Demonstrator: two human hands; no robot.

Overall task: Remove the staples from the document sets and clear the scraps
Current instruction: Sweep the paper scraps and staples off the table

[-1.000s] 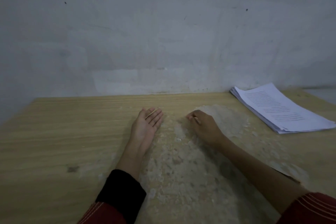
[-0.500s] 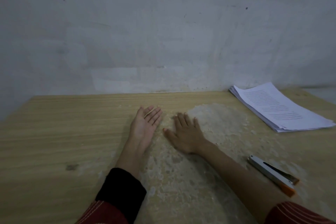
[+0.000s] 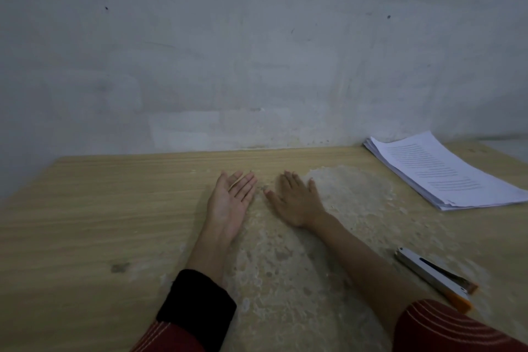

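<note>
Resting, fingers [image 3: 246,188] released: left hand [image 3: 230,204] palm-up, right hand [image 3: 295,204] flat; pale sliver [image 3: 236,181] unidentifiable

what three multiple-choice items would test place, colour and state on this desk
1. Where does the paper stack lie?
A) table's far right
B) table's left edge
C) near edge, centre

2. What colour is the stapler's near tip?
A) blue
B) green
C) orange

3. How is the left hand posed?
A) fist
B) palm up, fingers straight
C) gripping the stapler

Answers:
1. A, the sheets lie by the wall at right.
2. C, its near end is orange.
3. B, the open palm faces up on the table.
</note>
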